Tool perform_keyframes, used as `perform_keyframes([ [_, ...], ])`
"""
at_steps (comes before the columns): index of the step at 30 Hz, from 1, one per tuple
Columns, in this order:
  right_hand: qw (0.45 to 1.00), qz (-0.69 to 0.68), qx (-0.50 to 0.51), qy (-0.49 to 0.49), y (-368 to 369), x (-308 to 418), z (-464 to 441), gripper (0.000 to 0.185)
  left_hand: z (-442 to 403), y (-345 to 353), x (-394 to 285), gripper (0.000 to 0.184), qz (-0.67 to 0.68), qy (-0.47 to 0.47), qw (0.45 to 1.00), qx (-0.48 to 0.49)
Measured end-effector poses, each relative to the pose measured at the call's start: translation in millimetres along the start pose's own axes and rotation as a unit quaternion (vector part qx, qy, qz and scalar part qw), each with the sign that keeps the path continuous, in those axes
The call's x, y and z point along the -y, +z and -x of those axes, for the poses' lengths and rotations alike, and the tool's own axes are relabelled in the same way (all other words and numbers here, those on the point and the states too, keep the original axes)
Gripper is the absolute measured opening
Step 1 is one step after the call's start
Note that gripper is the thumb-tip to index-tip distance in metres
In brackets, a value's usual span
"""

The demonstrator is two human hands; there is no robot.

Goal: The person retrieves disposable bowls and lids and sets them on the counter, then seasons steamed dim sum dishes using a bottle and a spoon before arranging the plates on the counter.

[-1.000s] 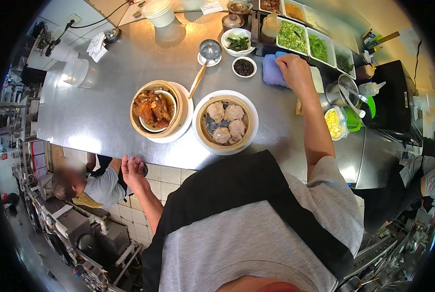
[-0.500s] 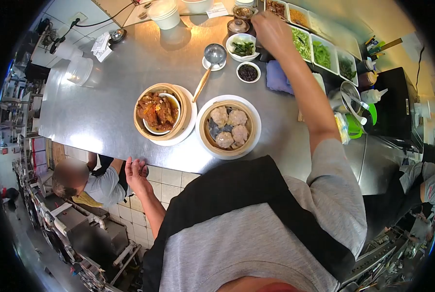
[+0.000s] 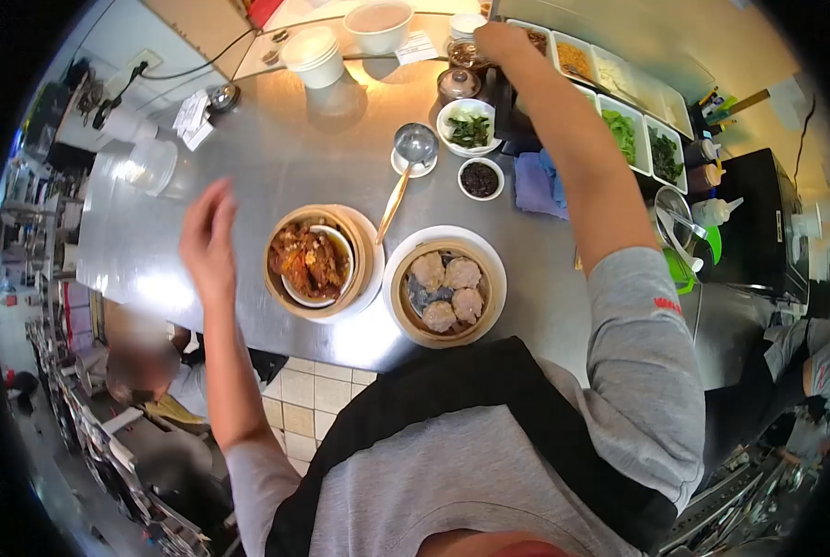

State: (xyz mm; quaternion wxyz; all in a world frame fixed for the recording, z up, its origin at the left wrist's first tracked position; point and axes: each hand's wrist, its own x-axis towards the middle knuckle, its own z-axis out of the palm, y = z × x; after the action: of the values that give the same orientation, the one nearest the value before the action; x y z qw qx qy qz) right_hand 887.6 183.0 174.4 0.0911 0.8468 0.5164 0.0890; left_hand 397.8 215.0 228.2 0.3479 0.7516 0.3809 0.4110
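Note:
At the far back, my right hand (image 3: 505, 45) reaches over small glass jars (image 3: 469, 53) beside the topping trays. Its fingers are curled, and what they hold, if anything, is hidden. My left hand (image 3: 209, 243) hovers above the left part of the steel counter, slightly blurred, fingers stretched and empty. Nearest to it is a bamboo steamer (image 3: 278, 286) on a white plate, with a bowl of brown sauced meat (image 3: 311, 260) inside. To the right, a second steamer (image 3: 401, 302) holds several pale dumplings (image 3: 461, 272). A ladle (image 3: 415, 144) rests on a small dish between them.
White bowls of green vegetables (image 3: 469, 130) and dark sauce (image 3: 479, 178) stand behind the dumplings. A blue cloth (image 3: 538, 184) lies right of them. Stacked white tubs (image 3: 315, 60) and a large bowl (image 3: 379, 26) line the back. Another person (image 3: 146, 367) is at lower left.
My left hand has risen from below the counter's front edge to above its left side. My right hand has shifted slightly left and stays by the jars. The view has tilted a little.

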Motion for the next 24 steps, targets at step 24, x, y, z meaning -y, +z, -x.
perform_keyframes([
  [24,0.990,-0.041,-0.114,0.077,-15.8,23.3,60.4,0.015,-219.2,397.0,-2.6,0.014,-0.152,0.365,0.860,0.323],
])
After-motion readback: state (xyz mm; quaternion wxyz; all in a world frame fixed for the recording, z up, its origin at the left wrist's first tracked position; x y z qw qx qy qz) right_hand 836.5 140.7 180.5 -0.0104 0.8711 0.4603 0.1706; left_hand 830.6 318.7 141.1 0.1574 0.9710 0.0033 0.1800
